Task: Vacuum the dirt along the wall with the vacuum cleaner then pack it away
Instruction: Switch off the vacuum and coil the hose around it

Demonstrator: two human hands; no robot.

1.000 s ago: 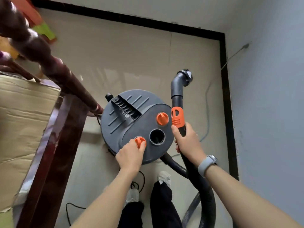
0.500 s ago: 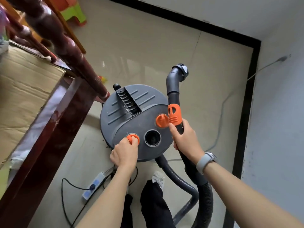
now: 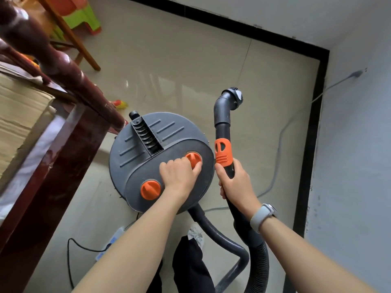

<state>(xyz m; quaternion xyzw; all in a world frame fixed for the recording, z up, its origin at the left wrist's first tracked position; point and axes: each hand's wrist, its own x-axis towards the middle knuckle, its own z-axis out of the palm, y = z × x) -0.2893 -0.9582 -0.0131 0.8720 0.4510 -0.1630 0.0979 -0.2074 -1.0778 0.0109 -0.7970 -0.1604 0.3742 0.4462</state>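
A round grey vacuum cleaner [image 3: 148,144] stands on the tiled floor below me, with two orange knobs on its lid. My left hand [image 3: 179,176] lies across the lid, its fingers curled round the far orange knob [image 3: 193,158]. The near orange knob [image 3: 150,189] is free. My right hand [image 3: 237,185] grips the black hose handle just under its orange collar [image 3: 223,153]. The curved nozzle end [image 3: 229,102] points up and away from me. The ribbed hose [image 3: 260,256] loops down past my legs. The port between the knobs is hidden under my left hand.
A dark wooden bed frame [image 3: 63,144] with cardboard [image 3: 19,117] stands close on the left. The grey wall [image 3: 355,144] and black skirting [image 3: 313,144] run along the right. A power strip [image 3: 110,244] and black cord lie by my feet. A wooden chair leg [image 3: 69,34] and green stool [image 3: 82,20] stand behind.
My left hand has left the near orange knob and moved right onto the far one. My view has swung to show more floor and wall. The right hand keeps its grip.
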